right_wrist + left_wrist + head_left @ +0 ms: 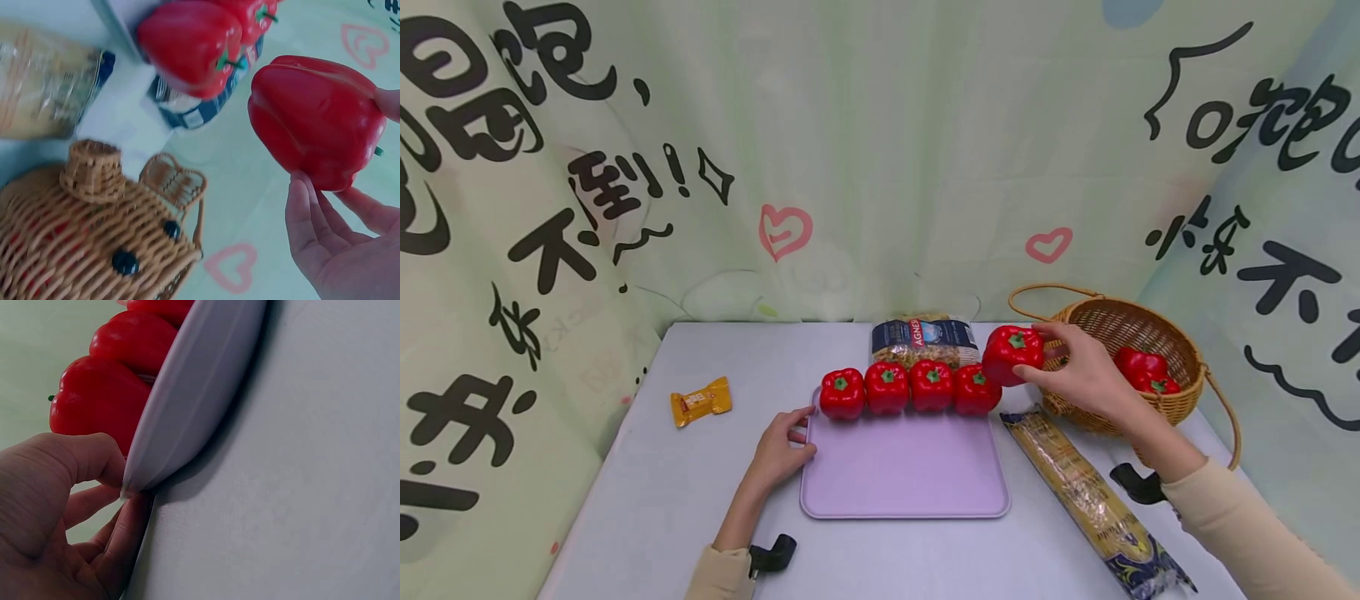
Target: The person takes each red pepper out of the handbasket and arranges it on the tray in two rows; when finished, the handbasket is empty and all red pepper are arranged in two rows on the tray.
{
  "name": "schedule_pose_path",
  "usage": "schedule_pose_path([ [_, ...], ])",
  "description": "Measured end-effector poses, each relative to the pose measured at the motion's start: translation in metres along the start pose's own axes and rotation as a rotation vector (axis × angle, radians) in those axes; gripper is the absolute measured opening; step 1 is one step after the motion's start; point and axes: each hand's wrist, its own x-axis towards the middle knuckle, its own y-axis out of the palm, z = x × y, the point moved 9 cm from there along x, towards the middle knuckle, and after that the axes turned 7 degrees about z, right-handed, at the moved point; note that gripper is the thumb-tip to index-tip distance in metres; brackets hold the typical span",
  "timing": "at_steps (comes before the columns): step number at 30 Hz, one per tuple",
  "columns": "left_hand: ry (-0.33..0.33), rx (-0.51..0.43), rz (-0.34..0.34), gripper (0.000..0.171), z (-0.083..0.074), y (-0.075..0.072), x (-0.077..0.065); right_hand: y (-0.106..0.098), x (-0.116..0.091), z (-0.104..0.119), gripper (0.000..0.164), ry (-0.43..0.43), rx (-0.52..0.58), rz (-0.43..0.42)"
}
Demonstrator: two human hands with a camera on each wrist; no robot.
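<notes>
My right hand (1086, 372) holds a red bell pepper (1012, 353) by its sides, off the table, between the tray and the wicker basket. In the right wrist view that bell pepper (315, 122) sits between thumb and fingertips, its green stem partly hidden. Several more red bell peppers (887, 387) stand in a row along the far edge of a lilac tray (906, 471). My left hand (780, 450) pinches the tray's left rim. In the left wrist view the thumb lies against the rim and the fingers (128, 534) are at its underside.
At the right stands a wicker basket (1120, 321) with red bell peppers (1148, 371) inside. A long pack of spaghetti (1090, 500) lies right of the tray. Behind the row is a bag of pasta (925, 337). A yellow-orange wrapped snack (701, 402) lies at the left.
</notes>
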Motion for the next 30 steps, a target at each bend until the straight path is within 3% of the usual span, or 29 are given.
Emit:
schedule_pose_path([
  [10, 0.009, 0.001, -0.005, 0.059, 0.001, 0.000, 0.001, 0.033, 0.006, 0.020, 0.068, -0.108, 0.030, -0.003],
  [20, 0.016, 0.004, -0.002, 0.059, 0.002, 0.000, 0.001, 0.066, 0.010, 0.032, 0.067, -0.097, 0.061, 0.032],
  [30, 0.004, 0.007, -0.003, 0.059, 0.000, 0.000, 0.000, 0.092, 0.013, 0.053, 0.068, -0.149, 0.070, 0.066],
])
